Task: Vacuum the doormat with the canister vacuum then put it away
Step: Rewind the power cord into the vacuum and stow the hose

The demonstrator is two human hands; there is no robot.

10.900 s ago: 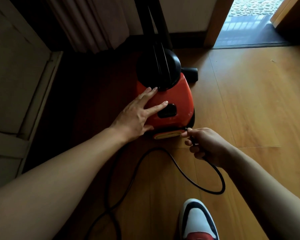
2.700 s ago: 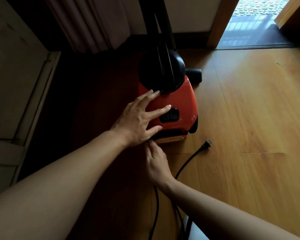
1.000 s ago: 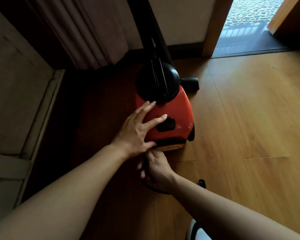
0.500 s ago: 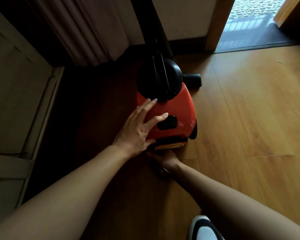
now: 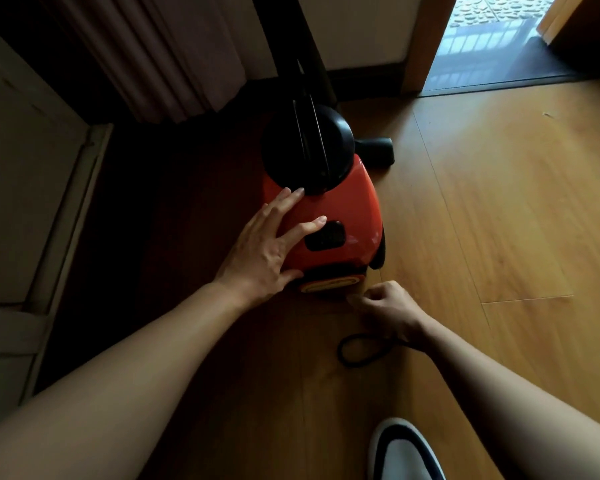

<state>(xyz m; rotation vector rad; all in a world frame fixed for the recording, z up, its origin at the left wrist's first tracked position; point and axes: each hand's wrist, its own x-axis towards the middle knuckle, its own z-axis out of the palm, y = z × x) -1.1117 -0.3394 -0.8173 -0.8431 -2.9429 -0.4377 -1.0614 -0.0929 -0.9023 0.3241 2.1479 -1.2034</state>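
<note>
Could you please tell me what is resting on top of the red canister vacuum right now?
The left hand lies flat on the red canister vacuum, fingers straight, beside its black recess. Whatever the palm covers is hidden.

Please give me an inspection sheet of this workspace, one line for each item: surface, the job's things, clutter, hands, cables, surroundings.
Surface: wood plank floor, darker at the left.
Job's things: red canister vacuum stands on the floor; a black tube rises from its front.
Clutter: nothing seen.
Hands: left hand rests flat on the vacuum's body; right hand is behind the vacuum with curled fingers, and whether it holds anything cannot be told.
Cables: black cord lies in a small loop on the floor by the right wrist.
Surroundings: curtain, open doorway, one shoe.
</note>
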